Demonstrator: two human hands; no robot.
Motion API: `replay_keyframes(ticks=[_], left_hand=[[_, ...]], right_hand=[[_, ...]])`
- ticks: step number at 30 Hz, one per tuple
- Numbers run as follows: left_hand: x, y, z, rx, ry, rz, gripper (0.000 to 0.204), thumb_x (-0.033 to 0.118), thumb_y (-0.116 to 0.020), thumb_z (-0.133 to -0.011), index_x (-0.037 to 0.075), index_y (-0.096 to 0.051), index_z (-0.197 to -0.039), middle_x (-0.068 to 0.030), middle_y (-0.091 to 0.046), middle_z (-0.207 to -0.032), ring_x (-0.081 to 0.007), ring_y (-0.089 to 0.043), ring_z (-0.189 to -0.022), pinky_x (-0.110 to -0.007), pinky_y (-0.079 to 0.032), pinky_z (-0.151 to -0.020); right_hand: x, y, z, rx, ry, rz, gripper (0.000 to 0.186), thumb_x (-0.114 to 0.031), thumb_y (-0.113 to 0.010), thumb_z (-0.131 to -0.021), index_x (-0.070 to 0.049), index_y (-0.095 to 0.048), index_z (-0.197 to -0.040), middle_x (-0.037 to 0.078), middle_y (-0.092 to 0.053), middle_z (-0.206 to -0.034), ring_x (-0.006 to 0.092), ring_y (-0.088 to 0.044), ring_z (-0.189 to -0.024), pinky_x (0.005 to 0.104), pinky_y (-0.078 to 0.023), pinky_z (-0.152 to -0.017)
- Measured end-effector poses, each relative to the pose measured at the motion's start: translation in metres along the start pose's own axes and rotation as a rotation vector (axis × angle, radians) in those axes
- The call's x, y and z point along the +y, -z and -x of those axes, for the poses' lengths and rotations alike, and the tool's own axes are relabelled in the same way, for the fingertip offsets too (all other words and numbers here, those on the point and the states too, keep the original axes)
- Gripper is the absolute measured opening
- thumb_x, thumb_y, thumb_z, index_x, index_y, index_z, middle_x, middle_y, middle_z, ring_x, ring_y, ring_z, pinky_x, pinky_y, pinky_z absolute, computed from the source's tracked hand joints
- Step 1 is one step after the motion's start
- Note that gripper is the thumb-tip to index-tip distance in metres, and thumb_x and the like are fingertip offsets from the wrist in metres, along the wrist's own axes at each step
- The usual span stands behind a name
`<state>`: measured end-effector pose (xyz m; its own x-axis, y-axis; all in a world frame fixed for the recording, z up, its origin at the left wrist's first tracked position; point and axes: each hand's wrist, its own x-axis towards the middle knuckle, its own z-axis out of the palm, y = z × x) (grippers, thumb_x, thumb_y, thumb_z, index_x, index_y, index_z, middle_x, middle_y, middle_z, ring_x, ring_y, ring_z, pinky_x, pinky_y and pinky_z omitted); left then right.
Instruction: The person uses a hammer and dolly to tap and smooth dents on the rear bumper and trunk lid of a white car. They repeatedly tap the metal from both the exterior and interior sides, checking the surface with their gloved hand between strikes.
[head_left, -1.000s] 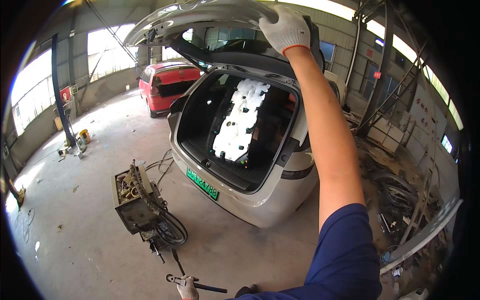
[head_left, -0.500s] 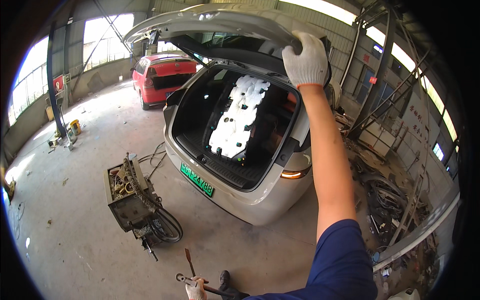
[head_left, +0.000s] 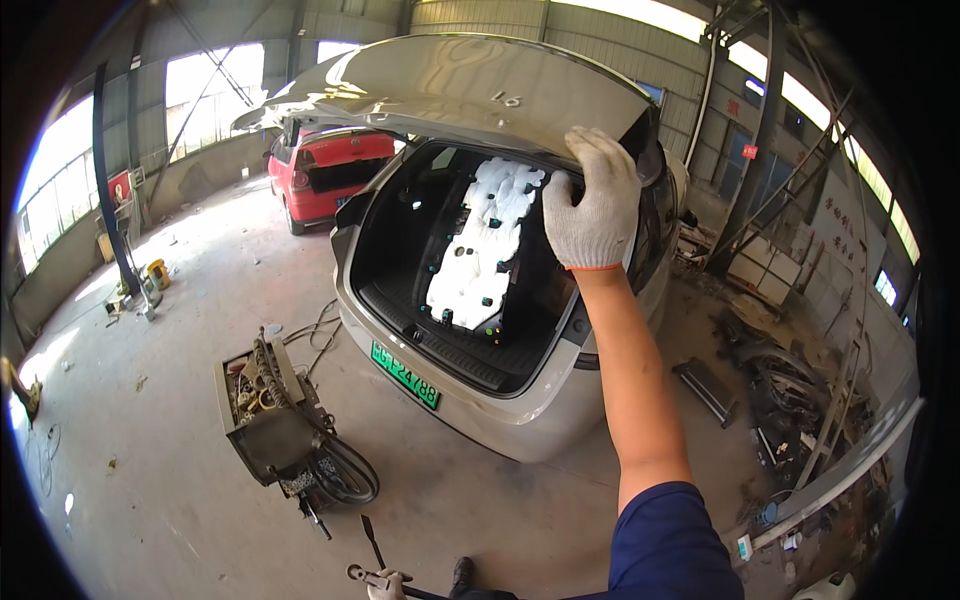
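Observation:
My right hand (head_left: pixel 594 210), in a white knit glove, is raised against the lower edge of the car's lifted tailgate (head_left: pixel 440 85). Its fingers are stretched out and its thumb stands apart. Low in the view, my gloved left hand (head_left: pixel 386 588) closes round metal tools. One looks like a ratchet wrench (head_left: pixel 356 572) with a round head; the other is a thin bar (head_left: pixel 372 540) with a flat, wider end. Inside the open trunk of the beige car (head_left: pixel 490 425) lies a trim panel (head_left: pixel 478 255) with white padding and dark clips.
A tool cart (head_left: pixel 270 450) with hoses and loose parts stands left of the bumper. Farther back is a red car (head_left: pixel 330 180) with its rear open. Dark car parts (head_left: pixel 785 375) and scrap lie along the right wall. A dark flat part (head_left: pixel 706 390) rests on the floor.
The tailgate has come down, showing more of its outer face. My right hand has moved lower and slightly left, its fingers now straighter. My left hand still holds the tools.

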<state>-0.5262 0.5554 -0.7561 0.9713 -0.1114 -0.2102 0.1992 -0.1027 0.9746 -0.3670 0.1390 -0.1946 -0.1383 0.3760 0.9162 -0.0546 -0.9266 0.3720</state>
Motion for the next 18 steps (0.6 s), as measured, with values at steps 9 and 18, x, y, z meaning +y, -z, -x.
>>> replay_keyframes(ticks=[9,18], left_hand=[[0.027,-0.026,-0.041,0.066,-0.071,0.132,0.023,0.012,-0.059,-0.089,-0.002,-0.070,-0.075,-0.0092,-0.067,-0.076,-0.0183,-0.058,-0.073,-0.033,-0.046,-0.066],[0.109,-0.048,-0.079,0.172,-0.258,0.084,0.034,0.026,-0.057,-0.090,-0.001,-0.069,-0.074,-0.0063,-0.057,-0.081,-0.0163,-0.053,-0.079,-0.034,-0.040,-0.072]], right_hand=[[-0.005,0.010,0.027,-0.114,0.001,-0.049,0.043,-0.003,-0.068,-0.078,-0.005,-0.068,-0.121,0.014,-0.070,-0.124,0.0398,-0.065,-0.120,0.0510,-0.050,-0.101],[-0.029,0.021,0.088,-0.165,-0.096,-0.173,0.051,-0.002,-0.063,-0.080,-0.001,-0.066,-0.131,0.017,-0.067,-0.135,0.0429,-0.061,-0.129,0.0526,-0.048,-0.105]])
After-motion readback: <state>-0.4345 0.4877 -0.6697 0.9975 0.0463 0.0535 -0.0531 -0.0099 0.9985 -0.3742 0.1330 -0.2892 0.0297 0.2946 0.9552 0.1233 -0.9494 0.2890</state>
